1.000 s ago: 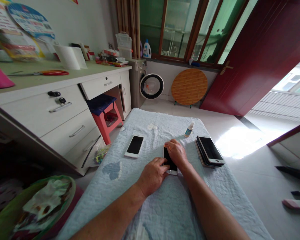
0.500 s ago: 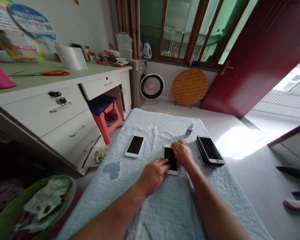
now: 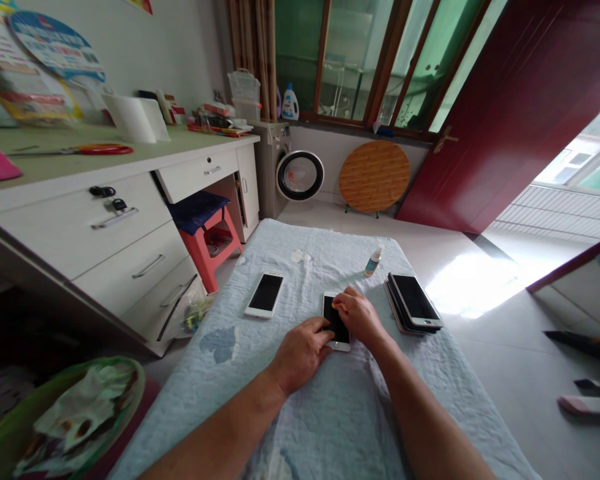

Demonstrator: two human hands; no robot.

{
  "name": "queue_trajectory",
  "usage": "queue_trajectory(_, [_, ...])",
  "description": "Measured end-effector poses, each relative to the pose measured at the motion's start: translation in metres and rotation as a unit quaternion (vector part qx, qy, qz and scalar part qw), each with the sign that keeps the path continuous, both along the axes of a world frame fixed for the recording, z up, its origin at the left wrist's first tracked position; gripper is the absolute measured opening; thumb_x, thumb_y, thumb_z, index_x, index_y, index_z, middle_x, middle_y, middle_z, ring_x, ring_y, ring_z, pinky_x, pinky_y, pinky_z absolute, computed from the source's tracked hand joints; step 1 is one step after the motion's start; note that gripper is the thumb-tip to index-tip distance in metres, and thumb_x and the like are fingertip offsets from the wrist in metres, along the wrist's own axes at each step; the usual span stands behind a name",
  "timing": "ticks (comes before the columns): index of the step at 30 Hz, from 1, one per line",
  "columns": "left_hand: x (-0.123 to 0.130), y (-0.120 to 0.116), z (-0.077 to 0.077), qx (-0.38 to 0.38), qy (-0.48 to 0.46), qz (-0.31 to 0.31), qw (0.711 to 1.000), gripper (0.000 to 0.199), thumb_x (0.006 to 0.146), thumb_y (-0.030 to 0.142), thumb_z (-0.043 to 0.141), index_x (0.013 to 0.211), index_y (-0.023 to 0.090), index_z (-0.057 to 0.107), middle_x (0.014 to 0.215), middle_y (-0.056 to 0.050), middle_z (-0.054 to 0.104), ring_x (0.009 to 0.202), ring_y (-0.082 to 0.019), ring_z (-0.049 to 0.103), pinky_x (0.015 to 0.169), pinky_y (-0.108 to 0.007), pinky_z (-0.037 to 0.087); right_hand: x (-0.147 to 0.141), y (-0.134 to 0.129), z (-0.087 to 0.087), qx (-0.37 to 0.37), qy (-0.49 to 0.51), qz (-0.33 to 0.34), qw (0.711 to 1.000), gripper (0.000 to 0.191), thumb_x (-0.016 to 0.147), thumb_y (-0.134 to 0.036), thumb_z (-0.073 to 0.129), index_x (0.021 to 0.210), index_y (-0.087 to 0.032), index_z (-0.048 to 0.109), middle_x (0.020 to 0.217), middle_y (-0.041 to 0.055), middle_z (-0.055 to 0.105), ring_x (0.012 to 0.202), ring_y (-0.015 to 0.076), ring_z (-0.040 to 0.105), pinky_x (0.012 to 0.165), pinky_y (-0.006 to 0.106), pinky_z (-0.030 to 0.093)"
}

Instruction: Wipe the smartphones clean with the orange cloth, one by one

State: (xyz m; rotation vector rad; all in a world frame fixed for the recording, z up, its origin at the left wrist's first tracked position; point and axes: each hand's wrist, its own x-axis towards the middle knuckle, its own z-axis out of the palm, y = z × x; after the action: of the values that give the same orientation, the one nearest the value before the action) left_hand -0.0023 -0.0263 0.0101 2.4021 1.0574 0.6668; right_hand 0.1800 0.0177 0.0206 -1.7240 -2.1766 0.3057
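Observation:
A white-framed smartphone (image 3: 337, 324) with a dark screen lies on the light blue quilted cloth, partly covered by both hands. My left hand (image 3: 303, 347) steadies it by its lower left side, fingertips resting on the glass. Pinched in my right hand (image 3: 360, 316) is a small orange piece (image 3: 339, 306), mostly hidden by the fingers, pressed to the upper part of the screen. Another white smartphone (image 3: 265, 295) lies to the left. At the right several phones (image 3: 414, 302) are stacked, a white-framed one on top. A small spray bottle (image 3: 373, 261) stands beyond my right hand.
The quilted cloth (image 3: 220, 400) covers the table under the phones. On the left are a white desk (image 3: 120, 243), a red stool (image 3: 207, 257) and a bin (image 3: 135, 373) holding crumpled tissue. A washing machine (image 3: 270, 170) with its door open stands behind.
My right hand has slid the orange piece from the phone's top edge down onto the screen. My left hand still holds the phone. The whole view has shifted slightly.

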Motion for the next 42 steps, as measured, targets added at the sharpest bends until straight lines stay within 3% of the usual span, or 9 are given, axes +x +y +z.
queue_trajectory(4, [-0.001,0.000,0.000,0.005,0.006,-0.004,1.000,0.020,0.088,0.022,0.060,0.106,0.023,0.068,0.112,-0.004,0.063,0.108,-0.023,0.056,0.096,-0.036,0.046,-0.014,-0.007,0.001,-0.011,0.043,0.078,0.996,0.020,0.085,-0.015,0.052,0.086,-0.021,0.070,0.090,0.0014,0.060,0.078,0.0103,0.057,0.071,0.018,0.040])
queue_trajectory(7, [-0.001,0.000,0.001,0.007,0.019,-0.010,1.000,0.020,0.088,0.024,0.060,0.107,0.024,0.068,0.110,-0.004,0.063,0.106,-0.023,0.056,0.095,-0.036,0.045,-0.019,-0.007,0.001,-0.013,0.057,0.087,0.995,0.020,0.086,-0.017,0.052,0.086,-0.022,0.071,0.090,0.0019,0.061,0.077,0.0104,0.057,0.071,0.019,0.040])
queue_trajectory(16, [0.001,0.000,0.001,0.013,0.036,0.001,0.999,0.018,0.085,0.019,0.064,0.103,0.023,0.068,0.107,-0.003,0.064,0.101,-0.021,0.057,0.091,-0.034,0.048,-0.002,0.011,-0.003,0.013,-0.006,-0.083,0.996,0.022,0.089,-0.022,0.048,0.093,-0.024,0.070,0.093,0.0028,0.060,0.077,0.0123,0.056,0.066,0.021,0.036])
queue_trajectory(21, [0.001,0.001,0.001,0.010,0.028,0.004,1.000,0.020,0.083,0.016,0.066,0.102,0.022,0.068,0.109,-0.003,0.064,0.102,-0.021,0.057,0.092,-0.033,0.048,0.020,0.012,-0.008,0.006,-0.012,-0.121,0.993,0.020,0.086,-0.022,0.051,0.093,-0.023,0.070,0.089,0.0030,0.059,0.077,0.0134,0.056,0.065,0.022,0.035])
queue_trajectory(30, [0.002,0.002,-0.003,-0.003,0.011,0.019,1.000,0.021,0.084,0.020,0.067,0.104,0.020,0.066,0.108,-0.003,0.063,0.102,-0.021,0.058,0.092,-0.032,0.047,0.007,0.003,-0.004,0.010,0.042,0.001,0.999,0.016,0.081,-0.014,0.055,0.085,-0.019,0.069,0.084,0.0022,0.058,0.076,0.0124,0.055,0.069,0.022,0.037])
queue_trajectory(38, [0.002,0.000,0.001,0.020,0.025,0.034,0.999,0.020,0.088,0.033,0.061,0.105,0.022,0.064,0.105,-0.004,0.063,0.097,-0.023,0.058,0.086,-0.035,0.047,-0.011,-0.009,0.011,-0.048,0.100,0.116,0.987,0.015,0.075,-0.009,0.058,0.078,-0.018,0.070,0.079,0.0014,0.059,0.074,0.0114,0.055,0.068,0.021,0.038])
queue_trajectory(42, [0.003,0.000,0.002,0.043,0.046,0.037,0.997,0.023,0.090,0.038,0.058,0.104,0.021,0.065,0.103,-0.005,0.064,0.094,-0.023,0.058,0.084,-0.037,0.045,-0.013,-0.008,0.008,-0.050,0.104,0.127,0.985,0.014,0.075,-0.009,0.059,0.078,-0.019,0.069,0.080,0.0014,0.059,0.076,0.0118,0.055,0.069,0.021,0.039])
